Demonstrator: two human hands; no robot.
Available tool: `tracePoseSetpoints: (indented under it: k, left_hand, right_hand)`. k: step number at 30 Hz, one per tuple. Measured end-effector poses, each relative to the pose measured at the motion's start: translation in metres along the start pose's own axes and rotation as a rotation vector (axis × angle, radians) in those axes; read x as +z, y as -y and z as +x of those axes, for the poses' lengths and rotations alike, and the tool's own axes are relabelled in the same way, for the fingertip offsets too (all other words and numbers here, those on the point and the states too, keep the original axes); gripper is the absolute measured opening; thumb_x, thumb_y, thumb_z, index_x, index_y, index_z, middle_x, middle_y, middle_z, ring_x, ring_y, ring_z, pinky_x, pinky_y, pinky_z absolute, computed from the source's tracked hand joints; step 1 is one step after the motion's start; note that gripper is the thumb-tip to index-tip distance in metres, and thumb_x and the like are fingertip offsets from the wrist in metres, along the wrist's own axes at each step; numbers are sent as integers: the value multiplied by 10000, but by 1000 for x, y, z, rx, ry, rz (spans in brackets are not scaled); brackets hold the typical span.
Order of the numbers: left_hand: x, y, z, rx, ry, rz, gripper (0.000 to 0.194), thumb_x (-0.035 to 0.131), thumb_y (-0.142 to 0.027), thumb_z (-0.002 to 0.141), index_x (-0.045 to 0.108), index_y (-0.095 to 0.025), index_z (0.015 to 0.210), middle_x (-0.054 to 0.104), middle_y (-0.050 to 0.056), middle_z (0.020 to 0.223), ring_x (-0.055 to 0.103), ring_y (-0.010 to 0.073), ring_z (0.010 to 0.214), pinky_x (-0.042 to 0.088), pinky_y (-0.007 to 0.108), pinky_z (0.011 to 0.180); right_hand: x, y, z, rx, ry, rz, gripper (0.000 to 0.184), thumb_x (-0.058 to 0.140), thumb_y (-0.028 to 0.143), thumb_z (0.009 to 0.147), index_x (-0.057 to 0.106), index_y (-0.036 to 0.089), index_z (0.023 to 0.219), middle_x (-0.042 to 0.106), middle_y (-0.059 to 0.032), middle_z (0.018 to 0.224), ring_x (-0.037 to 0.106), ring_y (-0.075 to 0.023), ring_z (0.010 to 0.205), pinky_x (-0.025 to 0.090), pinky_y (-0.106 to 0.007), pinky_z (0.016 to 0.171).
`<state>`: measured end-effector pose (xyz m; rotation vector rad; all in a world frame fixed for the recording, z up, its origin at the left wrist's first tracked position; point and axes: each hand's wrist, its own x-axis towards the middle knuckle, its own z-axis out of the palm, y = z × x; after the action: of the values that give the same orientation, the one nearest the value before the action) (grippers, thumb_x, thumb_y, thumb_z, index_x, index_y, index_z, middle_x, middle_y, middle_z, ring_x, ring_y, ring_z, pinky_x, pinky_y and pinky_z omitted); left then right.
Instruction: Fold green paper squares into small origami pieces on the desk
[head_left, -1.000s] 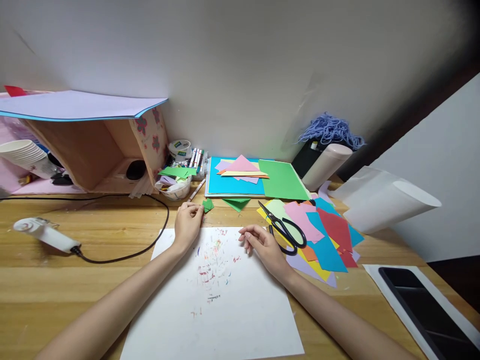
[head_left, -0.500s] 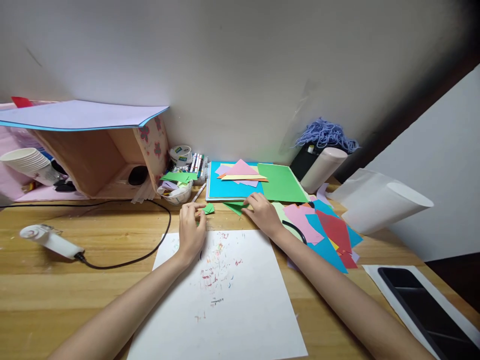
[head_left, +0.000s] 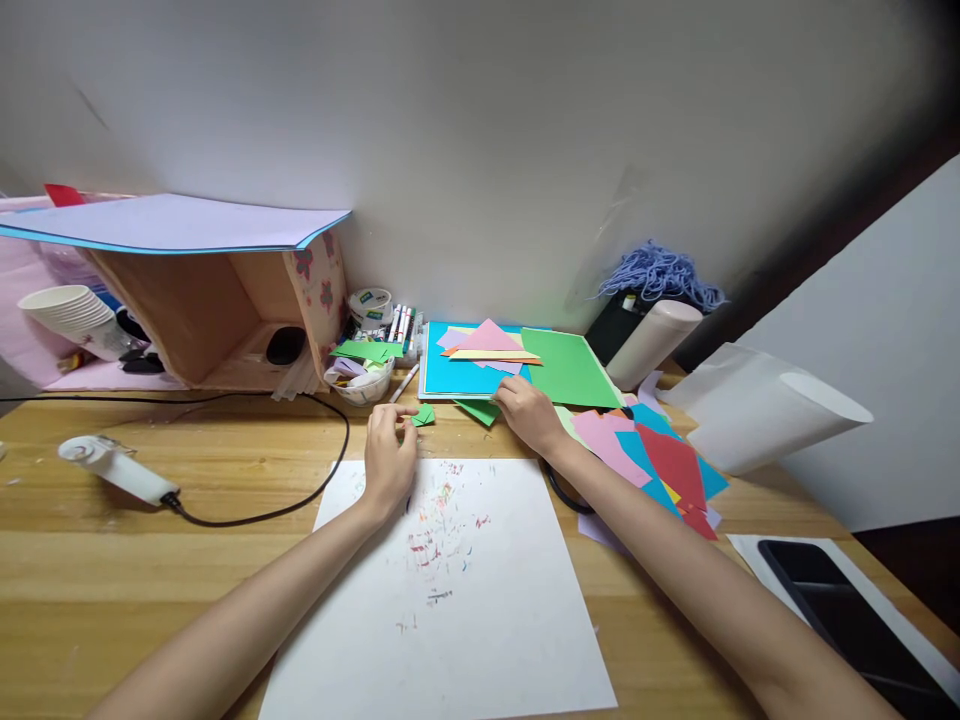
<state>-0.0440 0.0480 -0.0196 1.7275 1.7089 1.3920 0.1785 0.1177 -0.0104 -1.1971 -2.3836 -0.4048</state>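
Note:
My left hand (head_left: 390, 455) is at the top left of the white sheet, fingers curled and pinched around a small cut piece of green paper (head_left: 424, 416) that sticks out past the fingertips. My right hand (head_left: 531, 412) is at the front edge of a stack of coloured paper, thumb and fingers pressed together; what is between them is hidden. Just left of it, a dark green paper scrap (head_left: 478, 411) lies on the table. The stack has a blue sheet (head_left: 457, 380), a green sheet (head_left: 566, 368) and a pink triangle (head_left: 491, 336) on top.
A stained white sheet (head_left: 510, 620) lies in front of me. To the left are a corded white glue gun (head_left: 124, 472), an open box (head_left: 225, 320) and a scrap bowl (head_left: 361, 385). To the right are coloured scraps (head_left: 671, 460), a paper roll (head_left: 654, 345) and a phone (head_left: 832, 610).
My right hand has moved slightly up and right, off the dark green scrap, to the edge of the stack. My left hand has hardly moved. The view has shifted a little.

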Motion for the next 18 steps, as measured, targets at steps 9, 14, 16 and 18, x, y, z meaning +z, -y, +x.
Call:
tracePoseSetpoints:
  k: [9,14,16,18]
  left_hand:
    - [-1,-2,0,1,13,-24,145,406,-147,817,540,-184,857,514,60,953,532,180,877,479,311,737]
    - [-1,-5,0,12,29,-35,144,403,-153,820,540,-183,850,519,60,940,532,179,885,469,288,709]
    - [-3,-8,-1,24,89,-67,146,402,-177,834,545,-180,858,543,60,931,540,175,883,461,273,691]
    - [-5,-13,-3,25,199,-135,163,405,-232,856,548,-177,914,581,58,928,560,168,856,454,268,679]
  right_hand:
    - [-2,-4,-3,8,45,-14,368,371,53,865,617,190,1102,670,-74,789,551,-200,743,423,-288,612]
    - [-12,-5,-8,39,50,56,347,370,152,903,547,187,1199,671,-74,762,576,-208,767,436,-283,586]
    - [-21,-2,-13,86,19,119,297,394,191,904,595,181,1122,662,-84,784,590,-205,759,450,-288,602]
    - [-32,4,-19,130,-39,202,244,427,207,892,621,168,1036,659,-93,826,603,-204,766,470,-303,652]
